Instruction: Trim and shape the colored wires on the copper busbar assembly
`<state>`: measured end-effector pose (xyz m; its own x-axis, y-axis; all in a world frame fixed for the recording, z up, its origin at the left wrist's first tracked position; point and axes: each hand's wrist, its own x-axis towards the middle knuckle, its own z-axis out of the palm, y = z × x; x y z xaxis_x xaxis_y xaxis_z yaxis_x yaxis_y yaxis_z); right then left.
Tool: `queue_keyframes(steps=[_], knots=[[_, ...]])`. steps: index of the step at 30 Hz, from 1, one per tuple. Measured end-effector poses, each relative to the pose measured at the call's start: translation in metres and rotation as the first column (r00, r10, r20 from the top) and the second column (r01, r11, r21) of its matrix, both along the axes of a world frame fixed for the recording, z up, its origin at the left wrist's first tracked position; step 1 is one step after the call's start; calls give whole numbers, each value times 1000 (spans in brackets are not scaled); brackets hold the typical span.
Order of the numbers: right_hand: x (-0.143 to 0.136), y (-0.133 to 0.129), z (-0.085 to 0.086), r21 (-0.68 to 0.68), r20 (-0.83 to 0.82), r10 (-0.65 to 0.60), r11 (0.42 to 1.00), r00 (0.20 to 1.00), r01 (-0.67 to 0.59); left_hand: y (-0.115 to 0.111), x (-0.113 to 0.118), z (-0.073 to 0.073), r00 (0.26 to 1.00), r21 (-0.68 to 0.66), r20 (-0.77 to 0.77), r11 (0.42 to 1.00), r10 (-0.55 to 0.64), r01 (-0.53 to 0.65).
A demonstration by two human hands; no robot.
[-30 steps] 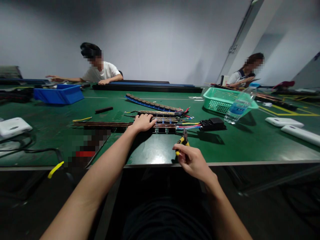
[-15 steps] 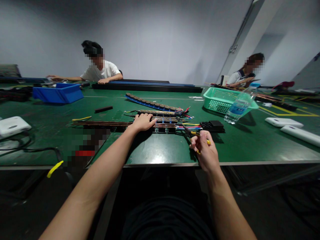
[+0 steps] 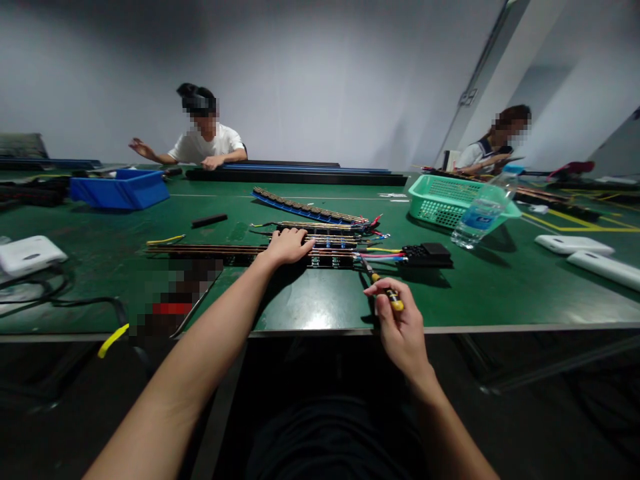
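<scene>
My left hand (image 3: 289,247) lies flat across a long black strip with copper rails (image 3: 215,249), fingers stretched over it and the thumb pointing right. My right hand (image 3: 403,320) is closed around long-nosed pliers (image 3: 395,299) with yellow and black handles. The plier tips reach the right end of the strip, where colored wires (image 3: 383,255) come out; whether the jaws grip a wire is too small to tell. Those wires run to a black connector block (image 3: 427,255). Behind my left hand are shorter railed strips, and beyond them a curved blue-edged strip (image 3: 305,205).
A green basket (image 3: 430,200) stands at the right, a water bottle (image 3: 477,217) leaning by it. A blue bin (image 3: 120,190) is at the left. Across the green table (image 3: 310,307) two people sit. White devices (image 3: 573,245) lie right; cables (image 3: 95,301) lie left.
My right hand has shifted left and turned, so the pliers now point up and left at the wire ends. The left hand stays put. A person opposite has raised one hand.
</scene>
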<state>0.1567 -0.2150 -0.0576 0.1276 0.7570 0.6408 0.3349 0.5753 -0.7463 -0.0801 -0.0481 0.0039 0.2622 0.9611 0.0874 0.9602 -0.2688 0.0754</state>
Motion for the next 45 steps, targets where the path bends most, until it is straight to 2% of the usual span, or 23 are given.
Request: queue_keyframes(steps=[4,6,9,12,17,25,29,35,38,42,45], knots=[[5,9,19,53,-226,131,991,965,-122,1,0,0,1000,-4,-5,1000,-3,3],[12,25,32,84,-240,143,988,960,-126,0,0,1,1000,-5,-6,1000,-4,4],[19,49,42,36,-289,124,992,949,-118,-1,0,2,1000,-17,-6,1000,-3,3],[22,60,36,-9,-396,95,994,913,-107,-1,0,2,1000,-24,-1,1000,-4,4],[20,49,20,0,-410,43,999,911,-47,0,0,1,1000,-14,1,1000,-3,3],[27,46,22,50,-548,20,999,836,9,0,0,1,1000,-4,2,1000,-16,16],[25,46,22,34,-515,12,999,857,6,-1,1,1,1000,-4,2,1000,-6,6],[21,43,19,25,-345,8,1000,939,1,-2,2,3,1000,-17,-3,1000,-2,2],[18,41,20,40,-377,-41,997,925,61,-1,1,2,1000,-10,-5,1000,-3,3],[17,42,23,77,-503,-134,977,854,199,-1,1,1,1000,-5,-4,1000,-7,7],[18,42,21,74,-463,-107,985,880,159,-1,1,2,1000,-7,-1,1000,-8,8]])
